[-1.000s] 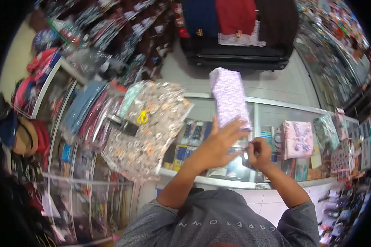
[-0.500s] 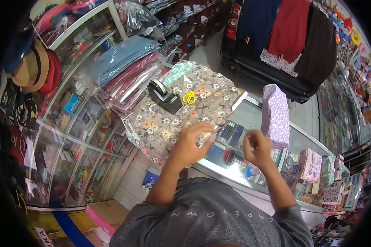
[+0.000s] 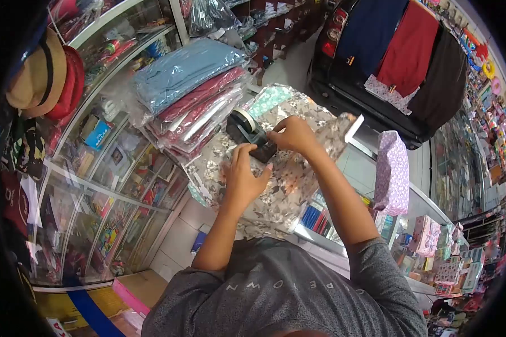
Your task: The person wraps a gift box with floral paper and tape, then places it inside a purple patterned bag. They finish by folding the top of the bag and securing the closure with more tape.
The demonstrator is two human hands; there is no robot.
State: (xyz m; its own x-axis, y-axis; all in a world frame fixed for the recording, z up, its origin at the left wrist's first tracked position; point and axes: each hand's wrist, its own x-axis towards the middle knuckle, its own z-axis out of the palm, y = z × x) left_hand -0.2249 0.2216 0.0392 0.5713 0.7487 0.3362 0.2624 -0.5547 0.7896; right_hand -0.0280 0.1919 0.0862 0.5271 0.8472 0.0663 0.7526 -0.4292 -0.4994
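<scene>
A black tape dispenser (image 3: 246, 128) with a roll of tape stands on floral wrapping paper (image 3: 284, 188) spread over the glass counter. My left hand (image 3: 246, 178) has its fingertips against the near side of the dispenser and its thumb by the near corner, in a loose grip. At the dispenser's cutting end, the fingers of my right hand (image 3: 295, 136) are pinched together on the tape; the strip itself hardly shows. The yellow scissors are hidden. Off to the right, a parcel in purple floral paper (image 3: 392, 171) stands upright on the counter.
Plastic-wrapped clothes (image 3: 188, 76) are piled at the paper's far left edge. A glass display case (image 3: 118, 208) stands to my left. Past the counter, trousers (image 3: 407, 48) hang over a black case (image 3: 365, 104). Wrapped gift boxes (image 3: 425, 235) stand at the right.
My right hand has moved left from beside the purple parcel to the tape dispenser. My left hand has moved from the paper's near edge up to the dispenser. The scissors have become covered.
</scene>
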